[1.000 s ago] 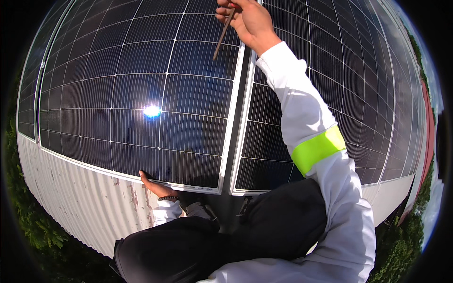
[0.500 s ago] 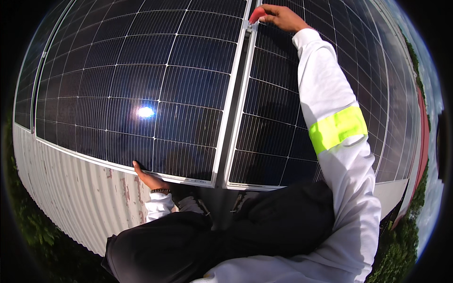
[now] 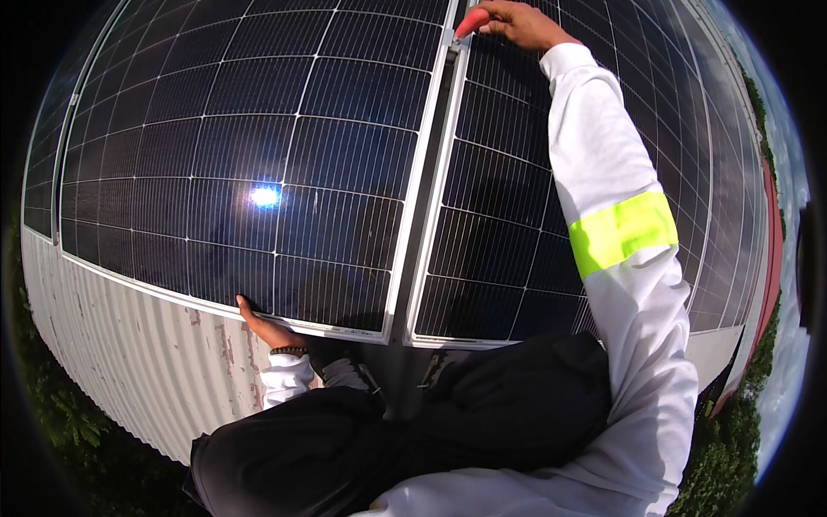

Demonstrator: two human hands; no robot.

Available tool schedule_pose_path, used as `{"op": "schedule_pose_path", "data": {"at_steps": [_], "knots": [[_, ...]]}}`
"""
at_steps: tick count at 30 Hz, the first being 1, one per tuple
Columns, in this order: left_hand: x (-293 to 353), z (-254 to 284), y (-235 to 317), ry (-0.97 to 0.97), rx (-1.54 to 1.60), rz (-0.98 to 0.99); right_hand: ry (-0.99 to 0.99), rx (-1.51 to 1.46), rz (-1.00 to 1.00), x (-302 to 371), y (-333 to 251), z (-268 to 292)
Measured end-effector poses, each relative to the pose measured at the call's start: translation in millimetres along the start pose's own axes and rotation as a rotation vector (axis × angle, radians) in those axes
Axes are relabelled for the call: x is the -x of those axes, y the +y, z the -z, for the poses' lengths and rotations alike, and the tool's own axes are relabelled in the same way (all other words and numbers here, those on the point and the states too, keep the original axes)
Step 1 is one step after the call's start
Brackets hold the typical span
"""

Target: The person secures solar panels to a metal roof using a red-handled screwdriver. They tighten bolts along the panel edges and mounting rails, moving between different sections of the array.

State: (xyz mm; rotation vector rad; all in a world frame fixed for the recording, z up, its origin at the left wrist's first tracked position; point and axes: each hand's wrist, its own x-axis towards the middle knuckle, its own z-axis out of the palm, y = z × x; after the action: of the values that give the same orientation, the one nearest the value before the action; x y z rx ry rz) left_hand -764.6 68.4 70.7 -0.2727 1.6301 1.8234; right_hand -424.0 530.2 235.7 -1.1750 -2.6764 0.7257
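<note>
My right hand is closed around the red handle of a small tool whose exact kind I cannot make out. Its lower end meets a silver clamp in the gap between two solar panels. At the near edge of the left solar panel, my left hand grips the frame, thumb on top and the other fingers hidden beneath. The right solar panel lies alongside, under my right forearm.
A corrugated metal roof with peeling paint slopes away at the lower left. My shoes and bent knees are close to the panels' near edge. More panels extend right, towards a red roof edge. Trees grow below.
My right hand has turned a little, and the red handle now leans at a different angle over the clamp. My left hand keeps its hold on the panel frame.
</note>
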Motion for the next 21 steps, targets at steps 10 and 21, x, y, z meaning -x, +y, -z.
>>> {"op": "schedule_pose_path", "data": {"at_steps": [10, 21], "knots": [[0.0, -0.3, 0.0, 0.013, -0.048, -0.03, -0.038, 0.293, 0.051, -14.6, -2.7, 5.0], [-1.2, 3.1, 1.1, -0.035, -0.041, 0.007, 0.099, 0.098, 0.147, 0.8, -1.4, -5.5]]}}
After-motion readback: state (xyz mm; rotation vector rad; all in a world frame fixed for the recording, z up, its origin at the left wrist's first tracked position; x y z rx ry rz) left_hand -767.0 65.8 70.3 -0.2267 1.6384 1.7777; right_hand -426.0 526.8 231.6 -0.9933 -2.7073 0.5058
